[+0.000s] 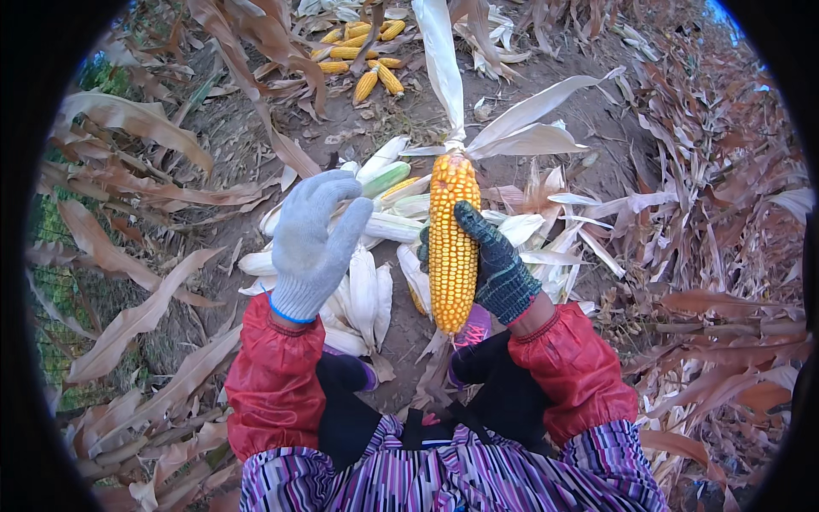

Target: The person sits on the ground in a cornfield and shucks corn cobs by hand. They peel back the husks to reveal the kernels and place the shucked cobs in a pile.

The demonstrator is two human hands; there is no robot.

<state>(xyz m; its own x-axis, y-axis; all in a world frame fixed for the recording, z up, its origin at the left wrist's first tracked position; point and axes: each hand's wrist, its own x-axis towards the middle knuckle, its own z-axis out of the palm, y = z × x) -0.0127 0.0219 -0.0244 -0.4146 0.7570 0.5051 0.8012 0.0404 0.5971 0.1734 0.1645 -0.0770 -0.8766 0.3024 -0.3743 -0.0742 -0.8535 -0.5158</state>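
My right hand, in a dark green knit glove, grips a large yellow ear of corn around its middle. The ear stands lengthwise in front of me with its kernels bare. Pale husk leaves are peeled back and still hang on at its far end. To the left of the ear, my left hand wears a whitish knit glove and is empty, thumb apart from the fingers. Below both hands lies a heap of corn ears in their husks, partly hidden by the left glove.
Several husked yellow ears lie on the soil farther ahead. Dry corn stalks and leaves lean in from the left, and more dry leaves cover the right. Loose husks lie right of the heap. My pink shoe is close beneath the ear.
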